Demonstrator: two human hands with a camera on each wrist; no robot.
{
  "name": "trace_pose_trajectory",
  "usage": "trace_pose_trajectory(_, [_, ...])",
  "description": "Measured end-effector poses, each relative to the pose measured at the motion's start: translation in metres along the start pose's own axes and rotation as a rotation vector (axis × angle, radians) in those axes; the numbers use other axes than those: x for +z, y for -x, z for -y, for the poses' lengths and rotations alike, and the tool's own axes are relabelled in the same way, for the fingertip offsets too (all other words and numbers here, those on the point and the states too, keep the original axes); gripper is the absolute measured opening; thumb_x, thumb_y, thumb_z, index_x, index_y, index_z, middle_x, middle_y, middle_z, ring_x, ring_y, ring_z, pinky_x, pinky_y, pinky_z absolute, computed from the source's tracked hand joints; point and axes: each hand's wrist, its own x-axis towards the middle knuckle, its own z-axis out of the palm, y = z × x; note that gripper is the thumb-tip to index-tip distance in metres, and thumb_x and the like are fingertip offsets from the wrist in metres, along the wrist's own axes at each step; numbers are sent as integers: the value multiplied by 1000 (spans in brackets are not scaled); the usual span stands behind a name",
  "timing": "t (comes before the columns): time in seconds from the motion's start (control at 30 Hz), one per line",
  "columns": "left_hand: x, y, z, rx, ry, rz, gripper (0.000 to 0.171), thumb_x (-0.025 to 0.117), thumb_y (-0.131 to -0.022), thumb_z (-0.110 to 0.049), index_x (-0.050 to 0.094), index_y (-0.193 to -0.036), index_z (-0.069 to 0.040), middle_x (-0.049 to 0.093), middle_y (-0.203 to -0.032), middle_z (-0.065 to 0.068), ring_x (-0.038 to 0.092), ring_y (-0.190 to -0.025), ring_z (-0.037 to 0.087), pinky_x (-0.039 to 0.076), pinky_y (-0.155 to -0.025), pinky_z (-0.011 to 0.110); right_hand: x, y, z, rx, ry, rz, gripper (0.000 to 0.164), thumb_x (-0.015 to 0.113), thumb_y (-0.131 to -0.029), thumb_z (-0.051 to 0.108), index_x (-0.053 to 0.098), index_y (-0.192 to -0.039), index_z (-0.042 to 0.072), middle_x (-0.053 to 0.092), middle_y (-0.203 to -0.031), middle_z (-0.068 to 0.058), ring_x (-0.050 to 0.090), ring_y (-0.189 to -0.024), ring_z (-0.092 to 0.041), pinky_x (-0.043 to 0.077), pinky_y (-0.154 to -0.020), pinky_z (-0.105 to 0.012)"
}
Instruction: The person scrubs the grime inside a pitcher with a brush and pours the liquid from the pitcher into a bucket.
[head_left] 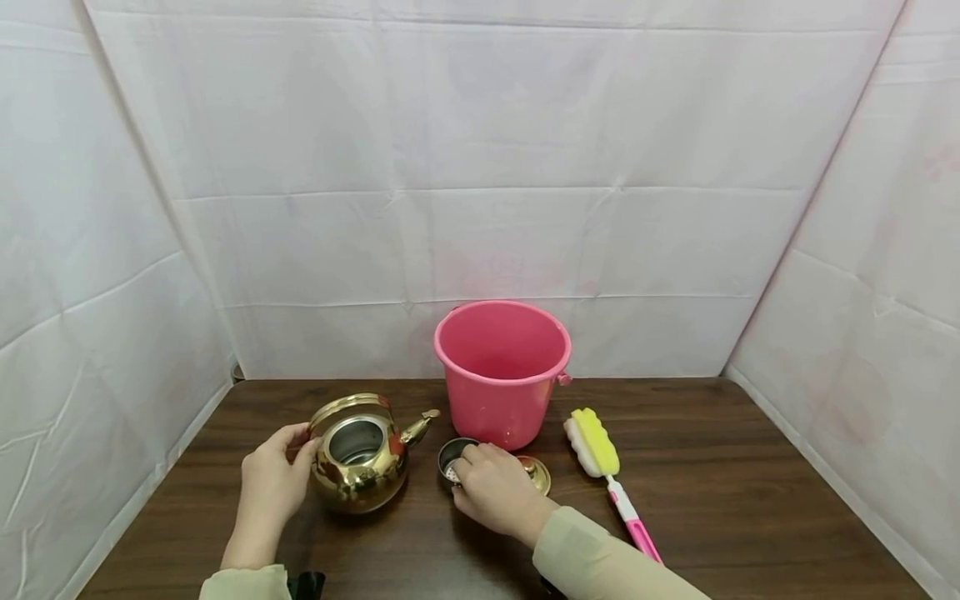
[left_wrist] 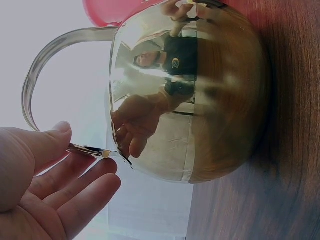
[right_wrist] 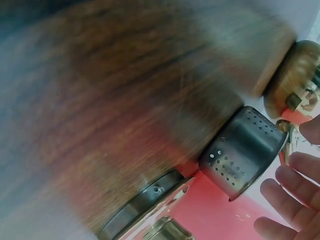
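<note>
A shiny gold teapot [head_left: 362,487] stands uncovered on the table at the left, its spout pointing right and its handle raised. My left hand [head_left: 276,479] pinches the handle near its base, between thumb and fingers in the left wrist view. Right of the teapot sits a perforated metal strainer basket [right_wrist: 244,152], upright on the table. Over its right side is my right hand [head_left: 498,492], with spread fingers [right_wrist: 290,200] right at the basket's rim. The gold teapot lid [head_left: 543,478] lies just beyond that hand, partly hidden by it.
Behind the strainer stands a pink bucket [head_left: 498,408]. A bottle brush [head_left: 596,446] with a yellow and white sponge head and a pink and white handle lies at the right. White sheets [head_left: 487,167] enclose the brown wooden table [head_left: 735,500] at the back and sides.
</note>
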Motion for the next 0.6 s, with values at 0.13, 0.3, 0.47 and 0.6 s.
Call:
trace_pose_trajectory(0.13, [0, 0, 1, -8, -3, 6, 22, 62, -90, -7, 65, -108, 5, 69, -99, 23, 67, -88, 37, 52, -74, 49, -4, 2, -1, 22, -32, -14, 18, 71, -76, 29, 66, -87, 15, 61, -83, 2, 60, -75, -15, 52, -76, -31])
trace_pose_trajectory(0.3, [1, 0, 1, -12, -1, 12, 22, 62, -90, -8, 65, -108, 5, 69, -100, 23, 67, -88, 37, 52, -74, 49, -10, 4, -1, 59, -74, 12, 23, 70, -79, 30, 67, -94, 13, 63, -90, 2, 60, -80, -14, 52, -77, -30])
trace_pose_trajectory(0.47, [0, 0, 0, -14, 1, 10, 22, 62, -90, -8, 65, -109, 5, 69, -100, 23, 67, -89, 37, 52, -75, 50, -13, 7, -3, 81, -98, 25, 25, 70, -80, 31, 67, -98, 13, 63, -93, 1, 60, -83, -14, 51, -77, -30])
trace_pose_trajectory(0.6, [-1, 0, 0, -8, -2, 5, 22, 62, -90, -7, 65, -108, 5, 69, -99, 23, 67, -88, 37, 52, -74, 50, -12, 7, -3, 90, -97, 19, 26, 70, -80, 30, 67, -98, 12, 63, -94, 1, 60, -84, -14, 51, -77, -30])
